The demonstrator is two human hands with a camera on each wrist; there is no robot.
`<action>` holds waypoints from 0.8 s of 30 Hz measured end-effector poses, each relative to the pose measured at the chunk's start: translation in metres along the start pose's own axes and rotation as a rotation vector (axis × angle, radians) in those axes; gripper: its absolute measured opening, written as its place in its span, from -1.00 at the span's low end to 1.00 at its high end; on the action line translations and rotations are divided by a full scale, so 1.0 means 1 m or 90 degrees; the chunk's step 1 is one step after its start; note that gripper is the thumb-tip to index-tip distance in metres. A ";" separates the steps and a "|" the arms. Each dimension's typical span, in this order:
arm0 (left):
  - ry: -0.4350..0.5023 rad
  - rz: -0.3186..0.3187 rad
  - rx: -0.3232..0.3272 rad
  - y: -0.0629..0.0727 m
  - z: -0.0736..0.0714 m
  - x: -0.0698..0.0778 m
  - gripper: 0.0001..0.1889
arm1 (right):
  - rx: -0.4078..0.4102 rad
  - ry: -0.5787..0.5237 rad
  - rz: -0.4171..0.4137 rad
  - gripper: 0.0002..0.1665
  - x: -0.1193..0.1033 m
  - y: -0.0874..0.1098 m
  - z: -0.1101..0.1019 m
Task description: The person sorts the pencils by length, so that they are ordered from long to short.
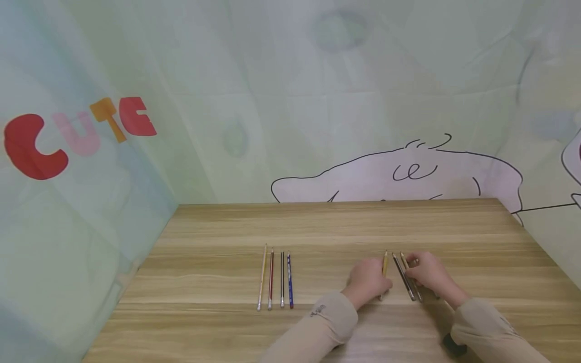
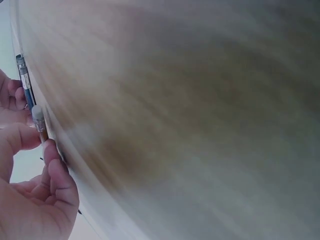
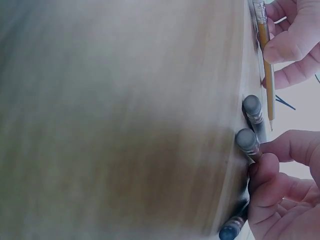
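My left hand pinches a yellow pencil between thumb and fingers; its eraser end points toward me. Just right of it, a dark pencil lies slanted on the table, untouched. Beside that one, my right hand pinches a tan pencil near its grey eraser, which shows close up in the right wrist view. Another pencil with a dark blue end lies under the right hand, mostly hidden by it in the head view.
Left of the hands, a row of spaced pencils lies on the wooden table: a yellow one, a red one, a black one and a blue patterned one. A printed cloth hangs behind and at the left.
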State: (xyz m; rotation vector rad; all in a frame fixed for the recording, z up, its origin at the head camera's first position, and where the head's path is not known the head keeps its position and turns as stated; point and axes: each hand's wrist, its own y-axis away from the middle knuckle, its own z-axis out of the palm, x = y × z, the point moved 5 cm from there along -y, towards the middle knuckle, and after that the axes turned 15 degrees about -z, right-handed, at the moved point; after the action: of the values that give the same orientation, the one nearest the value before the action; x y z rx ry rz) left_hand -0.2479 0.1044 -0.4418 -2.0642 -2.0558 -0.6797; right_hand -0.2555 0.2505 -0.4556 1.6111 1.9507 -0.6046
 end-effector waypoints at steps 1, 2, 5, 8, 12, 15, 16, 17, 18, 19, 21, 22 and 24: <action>0.002 0.000 -0.002 0.000 0.000 -0.001 -0.72 | 0.001 -0.003 0.000 -0.62 0.000 0.000 0.000; 0.003 0.000 -0.003 0.000 0.000 -0.001 -0.72 | 0.002 -0.004 0.001 -0.61 0.000 0.000 0.000; -0.001 0.002 0.000 0.000 -0.001 -0.002 -0.71 | 0.004 -0.020 0.007 -0.57 0.001 0.001 -0.002; 0.004 0.001 -0.005 0.000 -0.001 -0.004 -0.69 | 0.006 -0.044 0.015 -0.53 0.001 0.001 -0.003; 0.010 -0.004 -0.005 -0.001 -0.004 -0.006 -0.69 | 0.011 -0.062 0.023 -0.50 0.001 0.000 -0.005; 0.016 -0.007 -0.002 -0.002 -0.005 -0.006 -0.71 | 0.017 -0.071 0.024 -0.51 -0.001 -0.001 -0.006; 0.021 -0.009 -0.002 -0.002 -0.006 -0.006 -0.73 | 0.020 -0.079 0.022 -0.52 -0.001 -0.001 -0.007; 0.026 -0.009 -0.001 -0.003 -0.006 -0.006 -0.74 | 0.023 -0.087 0.020 -0.53 -0.002 -0.001 -0.007; 0.031 -0.009 0.000 -0.003 -0.006 -0.006 -0.75 | 0.025 -0.093 0.018 -0.54 -0.003 -0.001 -0.007; 0.037 -0.010 0.000 -0.003 -0.007 -0.006 -0.77 | 0.027 -0.101 0.016 -0.54 -0.004 -0.001 -0.007; 0.048 -0.006 0.005 -0.004 -0.008 -0.006 -0.80 | 0.031 -0.118 0.006 -0.54 -0.005 -0.002 -0.008; 0.051 -0.002 0.009 -0.004 -0.008 -0.007 -0.82 | 0.033 -0.126 0.001 -0.55 -0.006 -0.003 -0.009; 0.063 0.005 0.014 -0.005 -0.010 -0.007 -0.84 | 0.037 -0.137 -0.011 -0.57 -0.008 -0.003 -0.010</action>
State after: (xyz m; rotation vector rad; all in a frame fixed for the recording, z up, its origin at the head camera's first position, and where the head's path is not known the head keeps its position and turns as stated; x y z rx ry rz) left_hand -0.2544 0.0945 -0.4367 -1.9845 -1.9918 -0.7385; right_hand -0.2586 0.2499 -0.4429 1.4972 1.8053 -0.8122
